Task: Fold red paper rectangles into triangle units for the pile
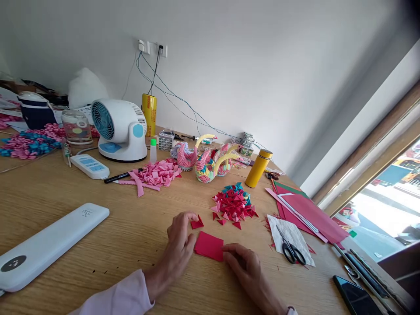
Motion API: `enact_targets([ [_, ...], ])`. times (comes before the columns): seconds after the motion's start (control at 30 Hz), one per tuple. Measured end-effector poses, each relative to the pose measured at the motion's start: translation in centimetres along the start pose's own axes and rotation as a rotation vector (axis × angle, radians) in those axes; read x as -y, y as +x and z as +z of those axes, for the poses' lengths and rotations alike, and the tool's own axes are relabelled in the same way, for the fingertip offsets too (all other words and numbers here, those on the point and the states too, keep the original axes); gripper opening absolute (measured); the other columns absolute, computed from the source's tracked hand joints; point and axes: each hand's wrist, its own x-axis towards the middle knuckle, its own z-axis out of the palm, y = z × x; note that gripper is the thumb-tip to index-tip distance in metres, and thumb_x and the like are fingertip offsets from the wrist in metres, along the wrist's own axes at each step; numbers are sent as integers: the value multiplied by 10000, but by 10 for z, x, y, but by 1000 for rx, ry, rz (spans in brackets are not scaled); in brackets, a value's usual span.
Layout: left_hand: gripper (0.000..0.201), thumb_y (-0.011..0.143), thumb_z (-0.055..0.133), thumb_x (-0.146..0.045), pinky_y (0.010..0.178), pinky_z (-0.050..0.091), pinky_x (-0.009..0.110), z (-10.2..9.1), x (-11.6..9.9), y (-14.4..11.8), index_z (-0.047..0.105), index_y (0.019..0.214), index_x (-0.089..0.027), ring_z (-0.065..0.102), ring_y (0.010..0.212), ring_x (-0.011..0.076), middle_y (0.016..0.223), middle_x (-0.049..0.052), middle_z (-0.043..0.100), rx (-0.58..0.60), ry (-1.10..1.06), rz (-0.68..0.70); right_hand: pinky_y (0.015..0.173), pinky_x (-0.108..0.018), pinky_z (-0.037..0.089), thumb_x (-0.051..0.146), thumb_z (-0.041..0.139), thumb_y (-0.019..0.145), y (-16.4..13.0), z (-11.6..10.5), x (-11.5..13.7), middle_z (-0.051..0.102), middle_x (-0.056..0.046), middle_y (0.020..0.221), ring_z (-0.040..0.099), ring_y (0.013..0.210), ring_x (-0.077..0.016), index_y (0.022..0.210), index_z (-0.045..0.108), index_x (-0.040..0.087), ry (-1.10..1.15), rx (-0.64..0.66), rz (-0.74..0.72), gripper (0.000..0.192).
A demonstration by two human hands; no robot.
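Where the light-wood tabletop [49, 192] begins at the left lies a long white plastic power bank [49, 245], with a white and blue desk fan [120, 129] well behind it. Next comes a heap of pink folded paper pieces [157, 174]. Left hand [180, 245]: fingers bent, tips pressing the left edge of a flat red paper square [209, 246]; small red folded triangle [197, 223] just beside the fingertips. Paper square: at the near middle, between both hands; judged very light, thin, easily creased, best pinched at edges or corners. Right hand [244, 264]: fingertips on the square's right edge, no closed grip. Further right: pile of red and teal folded triangles [233, 205]; black-handled scissors [288, 249] on white paper.
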Motion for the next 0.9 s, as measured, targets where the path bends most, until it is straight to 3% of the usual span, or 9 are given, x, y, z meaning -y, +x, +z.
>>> enact_targets([
  [0.1,522,619,364,29,906,337,427,-1,13,12,448,1071,-218,458,1090,231,1109,55,533,-29,118,10,577,-243,400,371,538,849,-1,-1,4,662,-20,705,571,630,-165,897,703,197,-105,17,-53,244],
  [0.2,575,657,380,23,909,339,423,0,25,22,482,1148,-256,432,1143,238,1187,52,512,15,214,94,626,-256,396,289,527,860,0,-2,9,681,-17,740,591,676,-173,894,705,205,-166,31,-73,200],
  [0.33,393,771,471,-78,904,347,441,5,38,34,590,1081,-288,421,1164,270,1243,66,476,42,312,210,655,-266,392,251,530,856,0,-1,12,688,-17,752,596,692,-177,873,707,204,-179,38,-74,184],
  [0.5,122,795,571,-201,871,373,443,8,46,48,670,833,-261,462,1115,280,1177,60,524,1,301,193,564,-248,382,311,519,861,1,1,5,663,-30,708,564,618,-162,877,690,175,-70,0,-19,219],
  [0.73,73,821,564,-241,857,414,379,4,26,47,602,869,-200,548,997,222,1020,62,623,-63,67,234,526,-230,385,436,496,865,19,5,16,599,-23,700,512,585,-133,934,624,156,153,-136,19,315],
  [0.9,34,826,575,-231,865,385,361,5,0,33,599,847,-216,566,965,202,968,27,646,-22,-12,334,582,-234,439,438,579,825,29,26,28,628,-33,834,577,687,-144,1065,523,191,416,-100,10,349],
])
